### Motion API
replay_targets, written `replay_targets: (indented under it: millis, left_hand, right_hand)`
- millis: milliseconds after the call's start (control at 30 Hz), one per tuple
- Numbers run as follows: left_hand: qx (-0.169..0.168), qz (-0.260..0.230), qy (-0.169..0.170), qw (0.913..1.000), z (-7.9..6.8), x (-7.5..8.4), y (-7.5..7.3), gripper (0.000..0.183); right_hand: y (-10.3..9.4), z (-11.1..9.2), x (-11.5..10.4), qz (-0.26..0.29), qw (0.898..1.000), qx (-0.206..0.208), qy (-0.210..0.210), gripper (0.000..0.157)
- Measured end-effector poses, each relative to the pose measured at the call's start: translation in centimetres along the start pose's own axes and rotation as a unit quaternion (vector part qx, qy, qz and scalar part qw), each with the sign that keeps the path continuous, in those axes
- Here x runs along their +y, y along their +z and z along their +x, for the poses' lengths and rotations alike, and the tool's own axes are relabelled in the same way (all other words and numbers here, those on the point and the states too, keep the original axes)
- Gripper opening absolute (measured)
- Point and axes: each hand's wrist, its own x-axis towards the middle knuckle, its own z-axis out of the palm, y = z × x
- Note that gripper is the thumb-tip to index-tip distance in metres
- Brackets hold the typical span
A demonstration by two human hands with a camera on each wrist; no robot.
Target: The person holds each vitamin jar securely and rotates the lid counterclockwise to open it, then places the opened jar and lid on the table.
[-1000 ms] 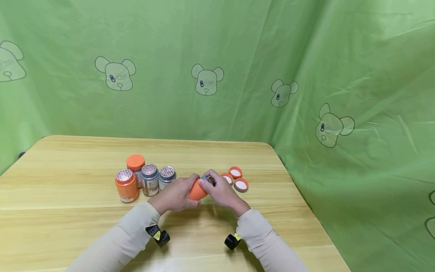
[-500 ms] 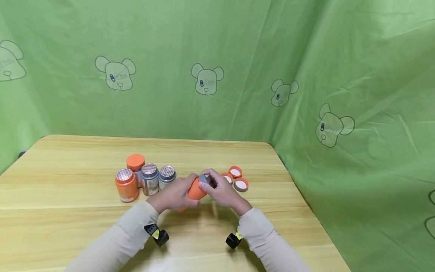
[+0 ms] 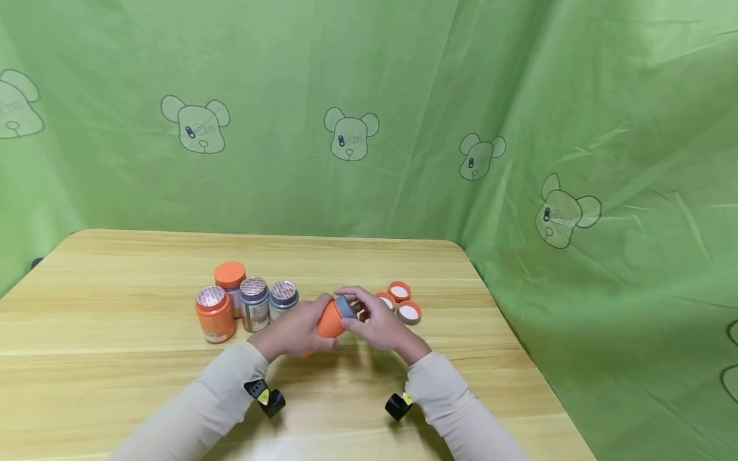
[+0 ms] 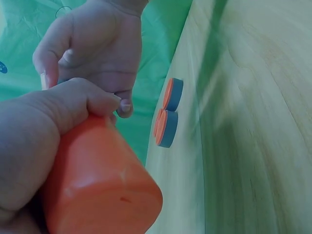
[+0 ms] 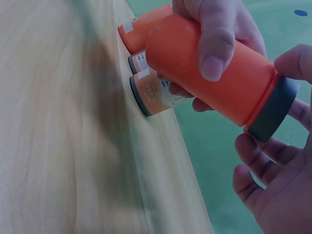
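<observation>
My left hand (image 3: pixel 295 328) grips an orange jar (image 5: pixel 170 56) round its body, holding it tilted above the table. The thumb and fingers of my right hand (image 3: pixel 382 326) curl about the grey lid (image 5: pixel 274 111) at the jar's mouth. In the right wrist view the lid sits against the jar's end, the thumb at its upper rim and fingertips at its lower side. Seen from the left wrist, the rounded orange base (image 4: pixel 105 185) faces the camera and the lid is hidden behind my hands.
Left of my hands stand an orange jar (image 3: pixel 216 323) and two grey jars (image 3: pixel 255 314), all foil-topped, plus a jar with an orange lid (image 3: pixel 230 275). Three loose lids (image 3: pixel 409 312) lie to the right, white liners up. A green curtain (image 3: pixel 277 179) hangs behind the table.
The right hand's fingers have shifted round the lid and the hand has moved slightly right, so more of the grey lid shows. The left hand and jar have drifted slightly left.
</observation>
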Motion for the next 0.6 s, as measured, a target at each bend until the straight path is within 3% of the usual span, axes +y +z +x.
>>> replay_targets:
  millis: [333,600]
  left_hand:
    - [0.0,0.007,-0.011,0.9999,0.15,-0.01,0.13,0.058]
    - [0.002,0.012,-0.01,0.9999,0.18,-0.13,0.25,0.06]
  right_hand:
    - [0.43,0.2,-0.33,0.017,0.999,0.042,0.018,0.035]
    - [0.53,0.45,-0.41,0.043,0.998,0.044,-0.015,0.036]
